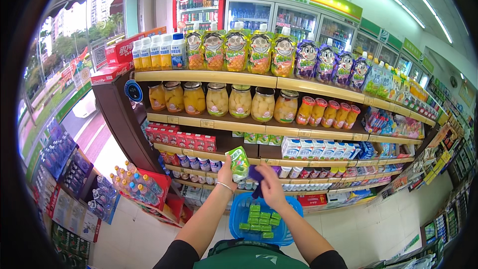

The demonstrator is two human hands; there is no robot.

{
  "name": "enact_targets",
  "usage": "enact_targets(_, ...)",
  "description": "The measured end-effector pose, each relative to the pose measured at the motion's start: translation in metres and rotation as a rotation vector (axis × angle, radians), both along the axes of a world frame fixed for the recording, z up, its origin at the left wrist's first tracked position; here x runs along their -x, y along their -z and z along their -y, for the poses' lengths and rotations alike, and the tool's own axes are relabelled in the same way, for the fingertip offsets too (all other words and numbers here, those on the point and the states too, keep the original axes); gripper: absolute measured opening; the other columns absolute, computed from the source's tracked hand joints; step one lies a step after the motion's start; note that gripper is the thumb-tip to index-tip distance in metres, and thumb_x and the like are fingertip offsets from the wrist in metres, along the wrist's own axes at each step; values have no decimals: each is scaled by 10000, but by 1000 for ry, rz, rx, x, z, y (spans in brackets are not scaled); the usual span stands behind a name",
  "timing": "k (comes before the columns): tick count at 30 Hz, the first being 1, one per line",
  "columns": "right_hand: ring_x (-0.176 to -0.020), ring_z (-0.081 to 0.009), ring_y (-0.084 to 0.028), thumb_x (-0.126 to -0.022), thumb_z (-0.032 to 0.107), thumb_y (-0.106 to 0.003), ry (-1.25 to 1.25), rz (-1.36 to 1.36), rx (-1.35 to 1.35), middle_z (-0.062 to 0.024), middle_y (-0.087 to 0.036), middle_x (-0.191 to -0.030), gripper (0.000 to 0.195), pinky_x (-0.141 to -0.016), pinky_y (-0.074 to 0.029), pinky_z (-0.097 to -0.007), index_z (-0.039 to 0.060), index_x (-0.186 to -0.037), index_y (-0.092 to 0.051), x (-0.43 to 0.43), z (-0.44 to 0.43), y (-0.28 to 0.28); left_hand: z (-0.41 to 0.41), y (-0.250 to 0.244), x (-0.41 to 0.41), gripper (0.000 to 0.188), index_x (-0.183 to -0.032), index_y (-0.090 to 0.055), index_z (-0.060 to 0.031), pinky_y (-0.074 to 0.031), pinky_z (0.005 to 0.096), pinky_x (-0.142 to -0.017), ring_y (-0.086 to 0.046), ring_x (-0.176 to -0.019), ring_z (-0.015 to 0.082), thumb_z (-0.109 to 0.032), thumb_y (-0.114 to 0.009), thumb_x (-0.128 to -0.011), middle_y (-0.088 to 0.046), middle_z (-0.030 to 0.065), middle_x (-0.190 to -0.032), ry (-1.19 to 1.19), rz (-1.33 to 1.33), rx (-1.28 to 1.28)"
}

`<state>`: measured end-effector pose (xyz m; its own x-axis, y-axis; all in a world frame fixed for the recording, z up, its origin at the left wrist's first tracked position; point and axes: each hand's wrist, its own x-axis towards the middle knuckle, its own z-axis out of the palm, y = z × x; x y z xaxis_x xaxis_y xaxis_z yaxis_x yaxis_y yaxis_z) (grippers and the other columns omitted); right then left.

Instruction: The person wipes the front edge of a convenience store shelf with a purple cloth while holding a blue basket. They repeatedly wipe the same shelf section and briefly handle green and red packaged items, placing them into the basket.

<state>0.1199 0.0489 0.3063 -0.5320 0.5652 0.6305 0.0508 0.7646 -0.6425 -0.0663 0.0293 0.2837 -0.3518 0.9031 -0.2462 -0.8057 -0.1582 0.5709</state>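
Note:
My left hand [226,175], with a bracelet at the wrist, grips a green and white drink carton [239,163] in front of the shelves. Just right of it, my right hand [271,186] holds a dark purple cloth [256,175], its edge close to the carton; whether the two touch I cannot tell. Below both hands a blue plastic basket [234,219] holds several green cartons [264,221]. Similar green cartons [262,139] stand on the third shelf, behind and above my hands. Red cartons [186,139] are to their left and white-and-blue milk cartons [317,147] to their right.
Glass jars of fruit [239,101] line the second shelf [209,121]. Drink pouches [236,50] and bottles [160,51] fill the top one. A red display stand [164,190] with bottles is at left, by the glass front. Drinks fridges [295,18] stand behind.

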Motion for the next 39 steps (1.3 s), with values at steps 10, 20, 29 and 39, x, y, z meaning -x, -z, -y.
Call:
enact_targets(10, -1389, -315, -360, -951, 78, -469, -212, 27, -31, -162, -460, -1439, 359, -1138, -271, -394, 45, -1297, -560, 23, -10, -59, 20, -17, -40, 516, -1323, -509, -152, -494, 475, -943, -609, -1123, 270, -521, -314, -1019, -603, 102, -1259, 260, -24, -32)
enact_targets(20, -895, -204, -669, -963, 373, -563, -314, -403, 1067, -107, -685, -1019, 401, -772, -550, -326, 6, -1113, -625, 42, -49, -17, 23, -25, -43, 474, -1139, -608, -138, -560, 402, -709, -675, -861, 274, -537, -397, -994, -680, 57, -944, 489, 181, -206)
enact_targets(29, -878, -123, -622, -929, 224, -654, 92, -387, 701, -35, -681, -993, 309, -769, -497, -252, 25, -1166, -636, 36, -37, -26, 30, -35, -35, 435, -1281, -532, -87, -504, 370, -883, -626, -1041, 184, -413, -499, -996, -637, 57, -1166, 440, -331, -61)
enact_targets(39, -988, -147, -629, -919, 100, -576, -245, 179, 423, -62, -676, -1088, 303, -881, -486, -271, 35, -1212, -617, 11, -41, -93, 59, -50, -30, 474, -1359, -464, -50, -452, 441, -1004, -585, -1171, 263, -366, -471, -1005, -597, 125, -1271, 638, -197, -159)
